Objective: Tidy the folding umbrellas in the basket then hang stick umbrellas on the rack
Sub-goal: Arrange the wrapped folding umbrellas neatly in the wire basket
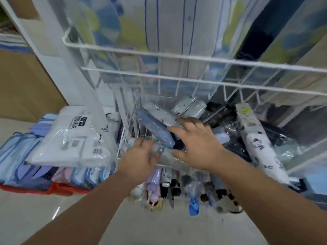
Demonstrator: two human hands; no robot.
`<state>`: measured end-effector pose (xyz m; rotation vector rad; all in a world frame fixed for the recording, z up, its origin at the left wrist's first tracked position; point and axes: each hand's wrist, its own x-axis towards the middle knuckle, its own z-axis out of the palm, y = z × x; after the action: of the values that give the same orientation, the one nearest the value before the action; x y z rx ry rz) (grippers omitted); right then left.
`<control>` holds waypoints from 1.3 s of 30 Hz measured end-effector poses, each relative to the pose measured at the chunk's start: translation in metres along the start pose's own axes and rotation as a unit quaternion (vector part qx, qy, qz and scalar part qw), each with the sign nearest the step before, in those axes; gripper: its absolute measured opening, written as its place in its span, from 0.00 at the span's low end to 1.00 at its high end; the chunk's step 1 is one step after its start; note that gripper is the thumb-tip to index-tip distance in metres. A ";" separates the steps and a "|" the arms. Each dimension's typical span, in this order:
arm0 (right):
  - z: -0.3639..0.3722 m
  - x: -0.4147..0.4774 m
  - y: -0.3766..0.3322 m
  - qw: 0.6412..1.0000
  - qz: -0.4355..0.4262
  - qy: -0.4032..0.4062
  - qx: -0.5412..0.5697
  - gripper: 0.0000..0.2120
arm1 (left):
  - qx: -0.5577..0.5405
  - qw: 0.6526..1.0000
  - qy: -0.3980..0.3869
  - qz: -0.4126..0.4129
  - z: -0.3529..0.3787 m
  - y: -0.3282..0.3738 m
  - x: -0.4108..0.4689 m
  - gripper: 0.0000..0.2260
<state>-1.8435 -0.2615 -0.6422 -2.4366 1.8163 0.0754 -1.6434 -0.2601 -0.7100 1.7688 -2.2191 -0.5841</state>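
We see a plain blue folding umbrella (pixel 155 129), a white umbrella (pixel 261 147) printed with cartoon cats — and a white wire basket (pixel 128 124).

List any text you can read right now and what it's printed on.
"雨衣": large black characters on the white packet; the characters before them are blurred.
Barcodes and small print on that packet: too blurred to read.
Tag on the white cartoon-print umbrella: too blurred to read.
Dark print low on that umbrella: unreadable.

Left hand (pixel 141 157) low, fingers curled down, possibly gripping; right hand (pixel 196 144) higher, fingers spread, palm down.
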 end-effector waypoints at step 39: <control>0.023 0.035 0.024 0.999 -0.023 0.033 0.002 0.28 | -0.348 0.925 0.144 -0.053 0.031 -0.001 0.037 0.15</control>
<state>-1.8560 -0.2989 -0.6696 -2.5057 1.7837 -0.0133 -1.6643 -0.2914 -0.7404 1.4697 -1.4623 -0.9225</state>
